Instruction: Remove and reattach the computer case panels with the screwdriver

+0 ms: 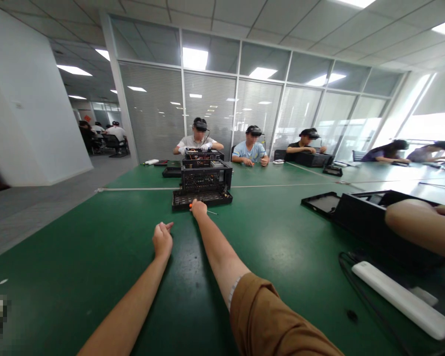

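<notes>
My left hand [163, 239] is just above the green table, its fingers loosely curled and slightly apart, with nothing visible in them. Further forward, my right hand [199, 208] is closed around a screwdriver [212, 213]; a bit of orange handle shows on its left and the thin metal shaft sticks out to the right. That hand is at the near edge of a shallow black panel [222, 199], which lies flat with small parts on it. Directly behind the panel stands a black computer case [206, 177], its side full of holes and fittings.
Across the green table [267, 232], a gloved person [198, 140] works at another open case. More people sit along the far side. On the right, a person's arm [415, 225] reaches over a black case [367, 222], near a white power strip [400, 296] and cable.
</notes>
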A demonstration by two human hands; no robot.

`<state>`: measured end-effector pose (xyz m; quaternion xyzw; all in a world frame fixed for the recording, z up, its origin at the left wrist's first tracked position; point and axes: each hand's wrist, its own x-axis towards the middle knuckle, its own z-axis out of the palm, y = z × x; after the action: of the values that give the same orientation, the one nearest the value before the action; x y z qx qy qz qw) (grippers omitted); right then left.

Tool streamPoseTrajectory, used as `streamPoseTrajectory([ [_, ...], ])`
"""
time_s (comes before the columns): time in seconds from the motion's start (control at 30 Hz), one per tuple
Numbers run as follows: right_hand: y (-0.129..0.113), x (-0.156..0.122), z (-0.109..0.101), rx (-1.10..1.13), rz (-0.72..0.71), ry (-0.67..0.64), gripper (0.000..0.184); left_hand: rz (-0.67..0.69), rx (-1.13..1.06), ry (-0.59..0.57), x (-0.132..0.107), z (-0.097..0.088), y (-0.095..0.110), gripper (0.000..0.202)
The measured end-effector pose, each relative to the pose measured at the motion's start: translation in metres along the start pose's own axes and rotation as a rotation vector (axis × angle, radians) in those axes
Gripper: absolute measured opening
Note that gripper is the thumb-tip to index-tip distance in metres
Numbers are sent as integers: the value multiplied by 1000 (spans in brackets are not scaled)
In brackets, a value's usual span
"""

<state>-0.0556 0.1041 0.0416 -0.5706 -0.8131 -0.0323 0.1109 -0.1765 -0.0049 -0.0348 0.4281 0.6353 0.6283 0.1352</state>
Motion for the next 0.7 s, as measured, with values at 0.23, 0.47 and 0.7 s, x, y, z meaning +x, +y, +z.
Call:
streamPoseTrajectory([
  [0.23, 10, -75, -33, -69, -184, 65, 25, 25, -53, -33, -1, 0, 4, 35],
  [0.47, 69, -230, -30, -194, -395, 19, 22, 33, 33, -91, -9, -5, 14, 33],
  [0.7, 120, -288, -35, -172, -255, 2, 23, 426, 361, -330, -26, 4, 25, 31],
])
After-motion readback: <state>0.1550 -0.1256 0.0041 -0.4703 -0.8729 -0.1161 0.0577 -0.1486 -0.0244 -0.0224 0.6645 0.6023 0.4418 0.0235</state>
